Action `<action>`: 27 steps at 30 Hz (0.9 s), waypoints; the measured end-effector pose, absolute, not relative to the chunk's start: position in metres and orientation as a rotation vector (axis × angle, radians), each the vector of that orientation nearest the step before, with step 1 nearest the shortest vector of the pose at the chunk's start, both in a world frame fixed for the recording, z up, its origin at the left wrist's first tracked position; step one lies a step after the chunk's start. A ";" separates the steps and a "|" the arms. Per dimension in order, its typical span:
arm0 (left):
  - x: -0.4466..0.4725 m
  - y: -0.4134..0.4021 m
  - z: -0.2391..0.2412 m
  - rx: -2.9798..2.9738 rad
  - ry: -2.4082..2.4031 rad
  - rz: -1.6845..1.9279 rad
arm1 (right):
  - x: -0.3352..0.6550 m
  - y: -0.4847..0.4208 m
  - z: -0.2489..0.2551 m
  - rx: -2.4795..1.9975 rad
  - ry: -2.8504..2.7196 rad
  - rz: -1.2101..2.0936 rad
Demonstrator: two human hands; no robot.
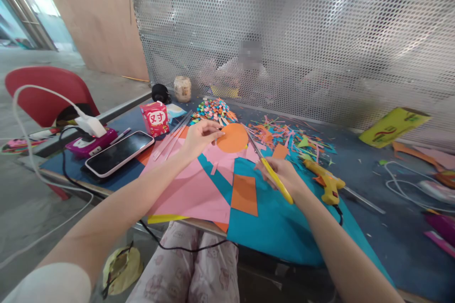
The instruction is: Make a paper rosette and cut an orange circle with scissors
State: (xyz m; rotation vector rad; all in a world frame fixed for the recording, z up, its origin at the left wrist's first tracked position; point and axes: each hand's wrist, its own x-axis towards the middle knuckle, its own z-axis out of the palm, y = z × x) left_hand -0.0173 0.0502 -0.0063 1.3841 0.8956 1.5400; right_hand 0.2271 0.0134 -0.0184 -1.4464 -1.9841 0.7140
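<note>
My left hand [202, 138] pinches the left edge of an orange paper circle [232, 138], held up over the table. In my right hand [280, 174] is a pair of scissors with yellow handles [277, 181]; the metal blades point up and left, close to the circle's right edge. Whether the blades touch the paper I cannot tell. Beneath my hands lie pink paper sheets [188, 189], a teal sheet [277, 227] and an orange paper rectangle [244, 195].
Paper scraps [273, 130] and a pile of small colourful pieces [215, 110] lie behind my hands. A yellow glue gun [329, 182] rests at right. Leftward are a phone [120, 154], a purple power strip [91, 144] and a red packet [155, 119]. A perforated metal panel [302, 33] stands behind.
</note>
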 end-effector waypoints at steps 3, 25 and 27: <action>-0.017 0.051 -0.007 1.371 0.894 1.553 | 0.228 0.013 -0.018 -1.462 -1.983 0.707; -0.017 0.051 -0.008 1.444 0.962 1.637 | 0.225 0.009 -0.017 -1.473 -2.021 0.685; -0.018 0.051 -0.007 1.428 0.972 1.639 | 0.225 0.009 -0.016 -1.495 -2.020 0.705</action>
